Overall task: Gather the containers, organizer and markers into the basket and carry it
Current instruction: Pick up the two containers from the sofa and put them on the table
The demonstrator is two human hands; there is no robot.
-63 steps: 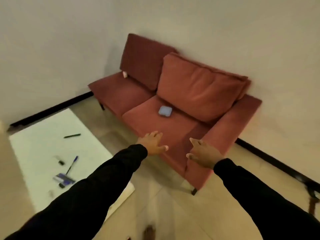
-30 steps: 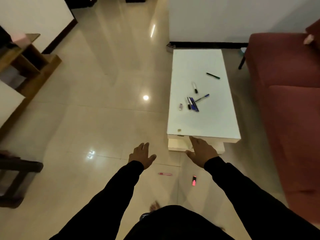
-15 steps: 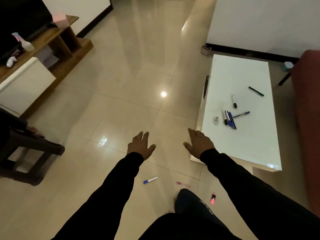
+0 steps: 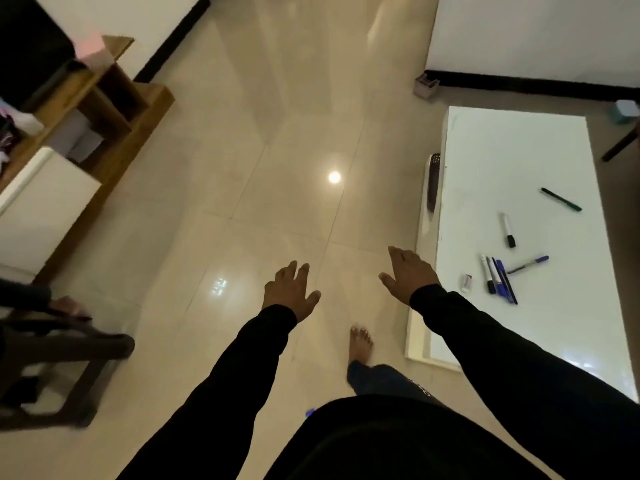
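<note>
Wooden TV unit (image 4: 114,109) at far left, dark stool (image 4: 69,358) below it. Left hand (image 4: 290,292) held out over tiled floor (image 4: 242,168), fingers spread, holding nothing. Bare foot (image 4: 360,344) on floor between arms. Right hand (image 4: 408,276) likewise empty, fingers relaxed, just beside white counter (image 4: 519,161) edge. On counter: cluster of markers (image 4: 497,277), blue pen (image 4: 528,265), black-capped marker (image 4: 508,230), green marker (image 4: 561,199) apart. Small grey container (image 4: 426,85) on floor by wall; teal container (image 4: 626,110) at top right.

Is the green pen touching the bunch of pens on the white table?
Apart. In the head view the green pen lies alone, with bare white table between it and the bunch of pens.
</note>
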